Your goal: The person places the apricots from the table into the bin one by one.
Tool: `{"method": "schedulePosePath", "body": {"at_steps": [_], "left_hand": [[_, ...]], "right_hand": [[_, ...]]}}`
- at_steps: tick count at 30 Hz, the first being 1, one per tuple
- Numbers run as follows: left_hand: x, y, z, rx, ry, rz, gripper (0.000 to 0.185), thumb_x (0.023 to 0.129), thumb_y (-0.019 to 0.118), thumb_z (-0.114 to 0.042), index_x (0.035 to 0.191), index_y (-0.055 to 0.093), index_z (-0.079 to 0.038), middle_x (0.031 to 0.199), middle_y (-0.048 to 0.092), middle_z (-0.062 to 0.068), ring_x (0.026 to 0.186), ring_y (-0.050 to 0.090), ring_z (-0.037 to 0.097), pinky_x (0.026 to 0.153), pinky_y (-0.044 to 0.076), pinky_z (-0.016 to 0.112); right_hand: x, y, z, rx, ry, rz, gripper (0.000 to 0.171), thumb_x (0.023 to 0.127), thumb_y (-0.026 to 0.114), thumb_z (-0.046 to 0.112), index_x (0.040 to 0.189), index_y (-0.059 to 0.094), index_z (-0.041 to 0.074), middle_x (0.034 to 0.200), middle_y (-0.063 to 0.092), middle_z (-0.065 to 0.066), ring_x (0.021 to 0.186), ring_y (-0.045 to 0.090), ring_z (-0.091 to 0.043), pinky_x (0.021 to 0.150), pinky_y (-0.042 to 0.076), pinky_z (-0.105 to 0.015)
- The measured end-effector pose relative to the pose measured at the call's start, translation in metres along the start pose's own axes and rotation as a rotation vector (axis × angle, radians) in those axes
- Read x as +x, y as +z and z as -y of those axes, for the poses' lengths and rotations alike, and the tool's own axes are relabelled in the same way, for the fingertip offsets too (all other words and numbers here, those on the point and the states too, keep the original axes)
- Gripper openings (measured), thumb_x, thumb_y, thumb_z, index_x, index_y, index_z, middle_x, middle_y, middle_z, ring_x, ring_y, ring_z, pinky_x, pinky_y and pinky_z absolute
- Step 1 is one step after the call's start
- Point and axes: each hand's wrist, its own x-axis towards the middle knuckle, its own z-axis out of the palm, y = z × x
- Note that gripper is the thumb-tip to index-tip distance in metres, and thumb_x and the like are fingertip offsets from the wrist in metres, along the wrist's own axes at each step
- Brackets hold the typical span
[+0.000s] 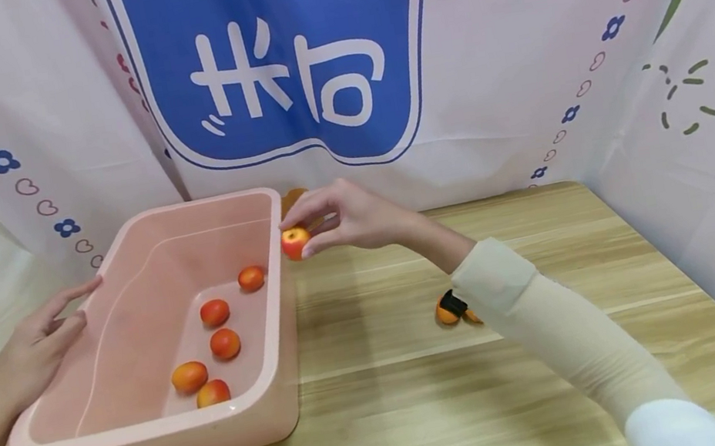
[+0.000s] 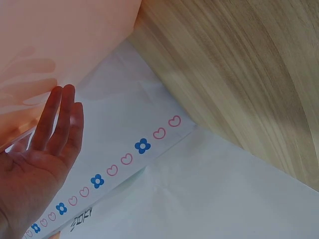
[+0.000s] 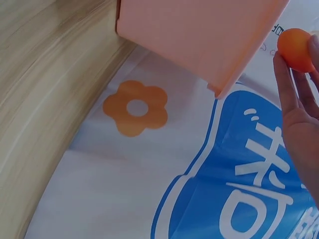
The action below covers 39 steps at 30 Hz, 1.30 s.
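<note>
A pink plastic tub (image 1: 278,298) stands on the left of the table. In it lie several small red-orange fruits (image 1: 225,344). My left hand (image 1: 40,347) holds the tub's left rim, thumb over the edge; the left wrist view shows its other fingers (image 2: 62,119) extended against the outer wall. At the tub's right rim, my right hand (image 1: 349,216) pinches a small red-and-yellow fruit (image 1: 294,243) between thumb and fingertips, its stem dimple facing up. From the right wrist view this same fruit (image 3: 295,50) looks orange, held outside the tub's wall.
Orange fruits (image 1: 445,312) lie on the wooden table (image 1: 386,405) beside the right forearm, a small black object (image 1: 453,304) overlapping them in the head view. White printed cloth (image 1: 488,116) hangs behind the table and along its sides.
</note>
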Motion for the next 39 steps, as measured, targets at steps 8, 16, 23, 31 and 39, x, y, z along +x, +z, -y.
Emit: {"method": "schedulePosePath", "body": {"at_steps": [8, 16, 23, 31, 39], "left_hand": [[0.000, 0.001, -0.008, -0.010, 0.014, -0.008, 0.056, 0.109, 0.048, -0.008, 0.148, 0.050, -0.048, 0.127, 0.050, -0.037, 0.096, 0.047, -0.026, 0.074, 0.039, 0.002], [0.001, 0.002, -0.014, -0.051, 0.011, -0.009, 0.061, 0.109, 0.047, -0.006, 0.137, 0.049, -0.059, 0.115, 0.046, -0.044, 0.093, 0.051, -0.022, 0.071, 0.042, 0.005], [0.000, 0.003, -0.013, -0.075, 0.018, -0.009, 0.062, 0.108, 0.047, -0.004, 0.136, 0.050, -0.059, 0.114, 0.047, -0.045, 0.091, 0.053, -0.021, 0.069, 0.043, 0.006], [0.001, 0.003, -0.010, -0.062, 0.010, -0.005, 0.061, 0.109, 0.047, -0.004, 0.141, 0.050, -0.056, 0.114, 0.046, -0.045, 0.091, 0.053, -0.021, 0.068, 0.044, 0.007], [0.000, 0.002, -0.008, -0.042, 0.006, -0.013, 0.057, 0.109, 0.047, -0.006, 0.147, 0.051, -0.048, 0.114, 0.046, -0.045, 0.092, 0.051, -0.022, 0.070, 0.042, 0.005]], "right_hand": [[0.022, 0.019, 0.010, 0.036, -0.014, 0.034, 0.041, 0.086, 0.082, -0.002, 0.124, 0.070, -0.009, 0.123, 0.071, -0.019, 0.110, 0.070, -0.020, 0.090, 0.058, -0.029], [0.037, 0.039, 0.019, 0.036, 0.009, 0.089, 0.041, 0.088, 0.081, 0.000, 0.127, 0.070, -0.006, 0.124, 0.070, -0.016, 0.109, 0.069, -0.016, 0.090, 0.056, -0.024], [0.048, 0.052, 0.019, 0.056, 0.042, 0.140, 0.042, 0.089, 0.080, 0.000, 0.129, 0.068, -0.006, 0.124, 0.070, -0.016, 0.109, 0.068, -0.016, 0.091, 0.055, -0.022], [0.064, 0.063, 0.016, -0.011, 0.067, 0.177, 0.043, 0.088, 0.082, 0.005, 0.128, 0.069, -0.003, 0.121, 0.071, -0.012, 0.107, 0.067, -0.014, 0.092, 0.054, -0.020], [0.083, 0.077, 0.019, -0.098, 0.107, 0.214, 0.041, 0.089, 0.082, 0.010, 0.128, 0.071, 0.002, 0.117, 0.072, -0.005, 0.105, 0.065, -0.008, 0.090, 0.052, -0.015]]}}
